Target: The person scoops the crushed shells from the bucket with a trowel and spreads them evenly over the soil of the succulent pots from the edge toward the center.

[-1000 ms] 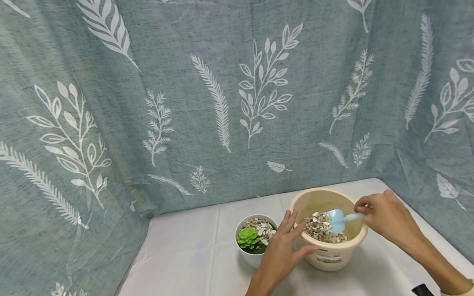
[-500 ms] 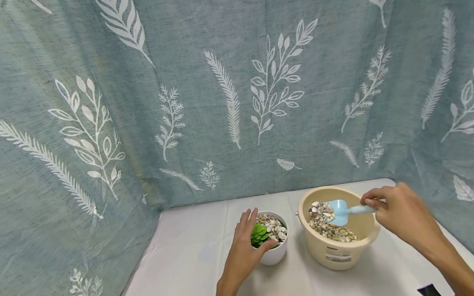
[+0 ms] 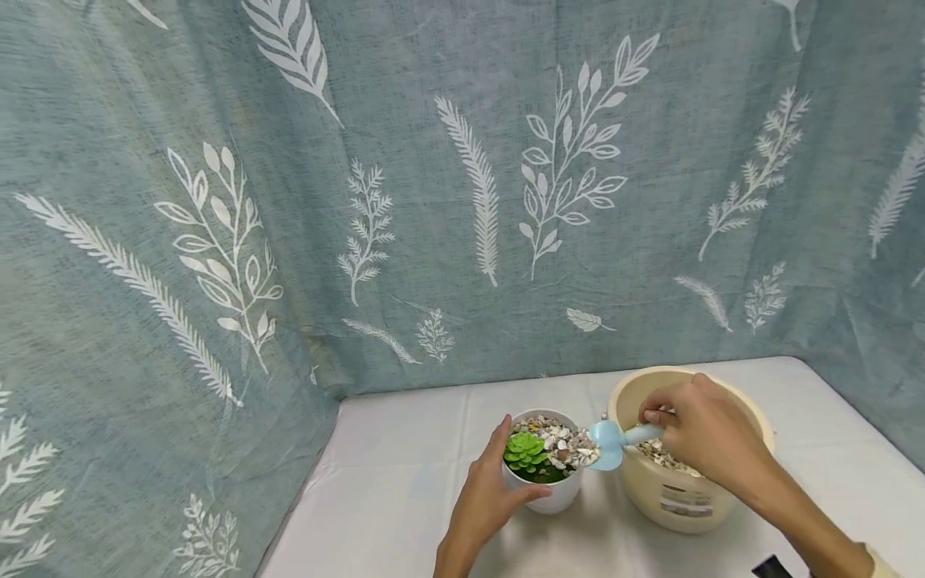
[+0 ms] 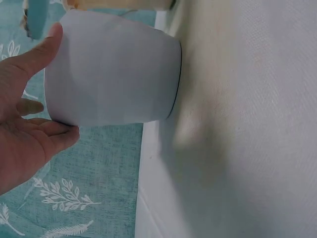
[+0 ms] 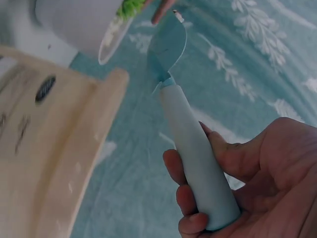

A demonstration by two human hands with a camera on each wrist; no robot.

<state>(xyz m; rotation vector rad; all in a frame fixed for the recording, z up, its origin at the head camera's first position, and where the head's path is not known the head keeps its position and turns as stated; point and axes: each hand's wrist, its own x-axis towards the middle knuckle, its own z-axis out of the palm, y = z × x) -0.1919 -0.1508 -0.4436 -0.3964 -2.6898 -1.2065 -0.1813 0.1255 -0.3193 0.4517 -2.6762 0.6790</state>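
Note:
My right hand (image 3: 711,429) grips the pale handle of a light blue hand trowel (image 5: 195,153). Its blade, loaded with small shells and pebbles, reaches over the right rim of a white plant pot (image 4: 114,69). Inside that pot are a green succulent (image 3: 525,452), green moss and more shells (image 3: 552,433). My left hand (image 3: 486,490) holds the pot near its rim, thumb on the near side and fingers on the far left side. Behind my right hand, a cream bucket (image 3: 675,514) holds a layer of shells, partly hidden by the hand.
A white cloth covers the table (image 3: 390,474). Blue-green curtains (image 3: 405,201) with white leaf prints hang behind it and along both sides. A small black object (image 3: 772,567) shows at the lower edge, close to my right forearm.
My right hand has carried the loaded trowel left, out of the bucket to the pot. My left hand has moved from the bucket's rim to the pot. The head view has turned left.

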